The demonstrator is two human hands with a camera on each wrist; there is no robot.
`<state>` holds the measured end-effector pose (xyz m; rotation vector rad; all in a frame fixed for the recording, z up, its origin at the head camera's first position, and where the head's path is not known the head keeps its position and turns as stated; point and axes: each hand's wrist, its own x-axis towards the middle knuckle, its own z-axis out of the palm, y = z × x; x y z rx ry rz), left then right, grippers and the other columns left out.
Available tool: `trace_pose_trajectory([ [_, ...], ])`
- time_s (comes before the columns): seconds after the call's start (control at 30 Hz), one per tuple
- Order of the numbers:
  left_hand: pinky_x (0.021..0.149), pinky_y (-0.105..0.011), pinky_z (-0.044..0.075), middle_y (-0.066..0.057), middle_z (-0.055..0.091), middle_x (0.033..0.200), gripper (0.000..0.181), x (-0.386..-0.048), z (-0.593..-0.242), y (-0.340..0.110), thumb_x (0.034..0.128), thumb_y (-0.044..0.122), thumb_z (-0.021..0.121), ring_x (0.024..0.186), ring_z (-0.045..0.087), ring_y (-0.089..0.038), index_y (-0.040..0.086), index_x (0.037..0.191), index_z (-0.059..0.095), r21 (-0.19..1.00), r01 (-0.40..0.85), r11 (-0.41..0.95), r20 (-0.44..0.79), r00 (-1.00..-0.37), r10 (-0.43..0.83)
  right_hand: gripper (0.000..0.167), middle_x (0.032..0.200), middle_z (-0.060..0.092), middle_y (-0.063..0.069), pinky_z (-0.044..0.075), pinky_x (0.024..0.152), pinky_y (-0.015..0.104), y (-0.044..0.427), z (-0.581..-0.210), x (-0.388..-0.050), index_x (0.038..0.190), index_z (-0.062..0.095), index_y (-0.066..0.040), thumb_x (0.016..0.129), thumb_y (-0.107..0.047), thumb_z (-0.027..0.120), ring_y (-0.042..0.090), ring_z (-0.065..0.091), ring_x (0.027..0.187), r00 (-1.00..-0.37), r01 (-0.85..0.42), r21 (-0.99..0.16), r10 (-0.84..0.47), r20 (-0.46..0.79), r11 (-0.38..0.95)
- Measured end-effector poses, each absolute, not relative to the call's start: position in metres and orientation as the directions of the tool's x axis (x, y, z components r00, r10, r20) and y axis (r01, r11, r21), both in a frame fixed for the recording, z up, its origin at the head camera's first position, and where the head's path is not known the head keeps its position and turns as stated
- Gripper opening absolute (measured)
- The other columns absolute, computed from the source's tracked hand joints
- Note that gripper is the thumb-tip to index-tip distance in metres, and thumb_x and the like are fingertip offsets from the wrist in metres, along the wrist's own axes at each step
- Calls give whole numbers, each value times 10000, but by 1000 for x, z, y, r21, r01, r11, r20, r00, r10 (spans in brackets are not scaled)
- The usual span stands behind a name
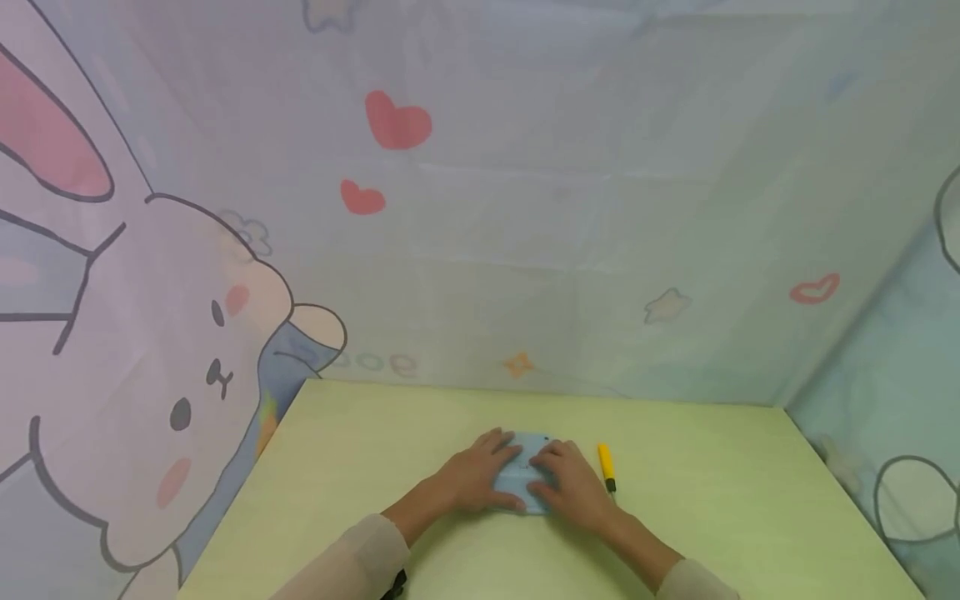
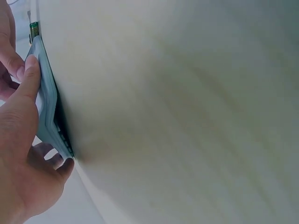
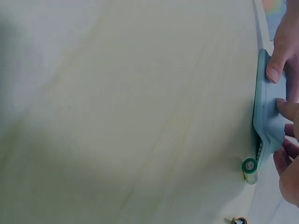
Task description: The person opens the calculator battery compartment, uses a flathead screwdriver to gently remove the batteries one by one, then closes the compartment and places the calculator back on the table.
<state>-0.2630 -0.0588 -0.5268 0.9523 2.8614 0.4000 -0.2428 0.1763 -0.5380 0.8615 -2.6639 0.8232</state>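
A light blue calculator [image 1: 517,482] lies on the table between both hands, its flat back up; small dark keys show along its underside in the left wrist view. My left hand [image 1: 480,475] grips its left side, with the thumb by the near edge and fingers spread over the far part. From the right, my right hand [image 1: 573,487] holds the device, fingers bent over its back and thumb lower down. In the right wrist view a green-ended battery [image 3: 250,170] is beside the calculator. Palms and fingers hide much of the back.
Right of the hands lies a screwdriver with a yellow handle [image 1: 606,465] and black collar. The pale green table [image 1: 697,467] meets a printed cloth backdrop [image 1: 525,208] at its far edge. A dark object [image 1: 395,585] shows partly beneath the left sleeve.
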Motion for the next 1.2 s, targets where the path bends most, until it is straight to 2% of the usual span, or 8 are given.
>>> trace_pose_trajectory([
  [0.27, 1047, -498, 529, -111, 325, 1703, 907, -258, -522, -61, 932, 720, 660, 1580, 284, -335, 158, 1614, 453, 303, 557, 773, 40, -818, 574, 351, 1206, 661, 137, 547, 961, 513, 174, -520, -241, 1172, 743, 6, 908, -197, 855, 309, 642, 1093, -897, -441, -579, -361, 256, 685],
  [0.5, 1033, -488, 538, -183, 434, 1613, 870, -256, -509, -62, 987, 657, 636, 1471, 442, -344, 29, 1568, 477, 348, 466, 813, 90, -880, 466, 419, 1226, 668, 196, 609, 883, 497, 175, -506, -237, 1242, 688, 63, 928, -172, 835, 379, 714, 1051, -957, -274, -735, -254, 142, 620],
  [0.67, 952, -445, 570, -191, 553, 1456, 793, -256, -500, -66, 998, 580, 679, 1304, 547, -327, -58, 1454, 562, 364, 397, 843, 95, -916, 390, 498, 1286, 661, 228, 596, 916, 513, 175, -499, -234, 1304, 651, 85, 927, -184, 834, 407, 705, 1110, -963, -220, -747, -260, 64, 628],
  [0.87, 842, -432, 569, -196, 585, 1275, 696, -254, -498, -71, 1023, 484, 684, 1094, 583, -304, -123, 1357, 625, 417, 306, 856, 33, -946, 323, 511, 1288, 681, 225, 583, 938, 513, 177, -496, -232, 1304, 646, 94, 930, -203, 827, 384, 696, 1131, -972, -169, -728, -234, 13, 664],
  [0.93, 768, -409, 552, -192, 587, 1180, 632, -253, -498, -72, 1024, 433, 687, 965, 585, -279, -142, 1286, 652, 456, 287, 843, 12, -949, 316, 487, 1259, 702, 205, 584, 928, 506, 178, -497, -233, 1283, 661, 86, 933, -211, 823, 359, 702, 1111, -977, -150, -716, -214, 2, 682],
  [1.03, 649, -358, 477, -141, 546, 997, 458, -252, -499, -73, 1014, 360, 688, 792, 517, -225, -97, 1041, 678, 535, 275, 799, -11, -943, 332, 435, 1207, 723, 173, 585, 919, 499, 179, -499, -233, 1247, 684, 74, 939, -205, 813, 331, 708, 1082, -983, -119, -702, -185, -19, 703],
  [1.13, 539, -299, 388, -42, 484, 778, 380, -256, -508, -74, 1001, 322, 686, 646, 449, -161, 57, 754, 570, 627, 298, 720, 16, -929, 370, 410, 1162, 731, 154, 585, 919, 501, 180, -500, -234, 1235, 690, 79, 941, -182, 804, 313, 708, 1061, -985, -98, -690, -170, -37, 717],
  [1.2, 497, -273, 343, 18, 437, 664, 420, -256, -509, -74, 991, 292, 692, 576, 409, -123, 132, 668, 478, 686, 272, 675, -1, -927, 374, 409, 1133, 732, 143, 584, 914, 506, 180, -500, -234, 1235, 688, 92, 941, -169, 799, 300, 702, 1042, -984, -95, -684, -172, -45, 723],
])
